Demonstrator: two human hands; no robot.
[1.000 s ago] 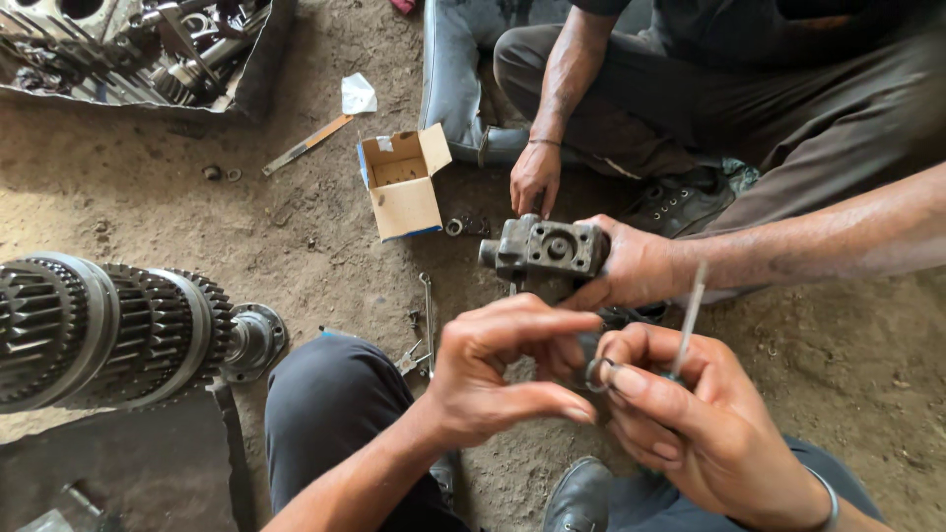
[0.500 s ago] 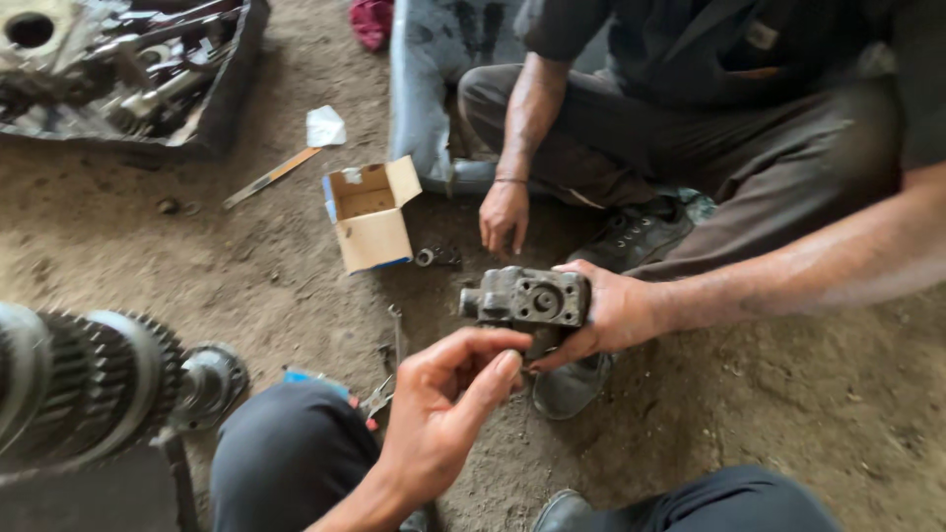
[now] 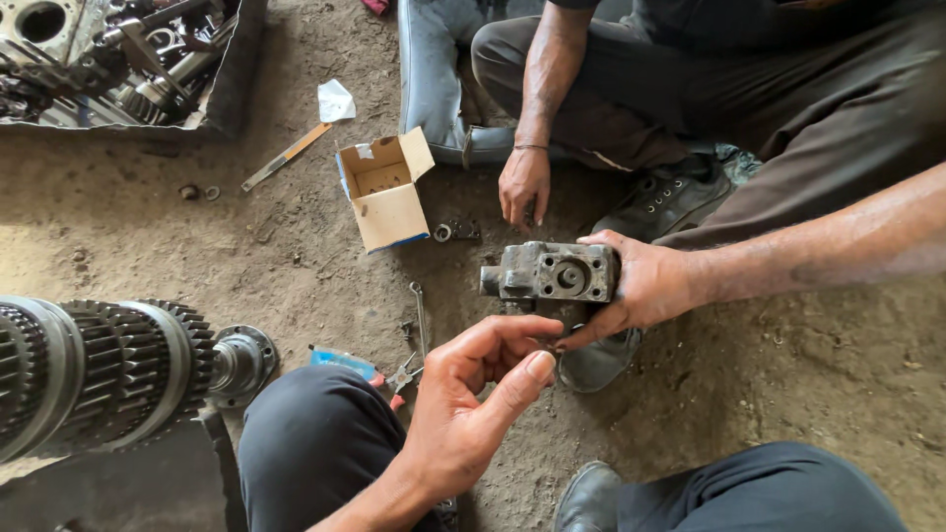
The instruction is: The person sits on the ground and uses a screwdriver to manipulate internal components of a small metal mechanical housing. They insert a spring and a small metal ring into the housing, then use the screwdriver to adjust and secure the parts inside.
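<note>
A dirt floor [image 3: 148, 246] is littered with an open cardboard box [image 3: 386, 192], a slim wrench [image 3: 421, 313] and a tray of metal parts [image 3: 118, 59]; a stacked gear shaft [image 3: 108, 369] is seen at the lower left. A grimy grey metal housing [image 3: 550, 273] is held level above the ground by a co-worker's hand [image 3: 641, 284], its long axis running left to right, a round bore facing up. Just below it, the left hand [image 3: 473, 394] is raised with fingers loosely curled, thumb and forefinger nearly meeting; whether anything is pinched cannot be told. The right hand is out of frame.
</note>
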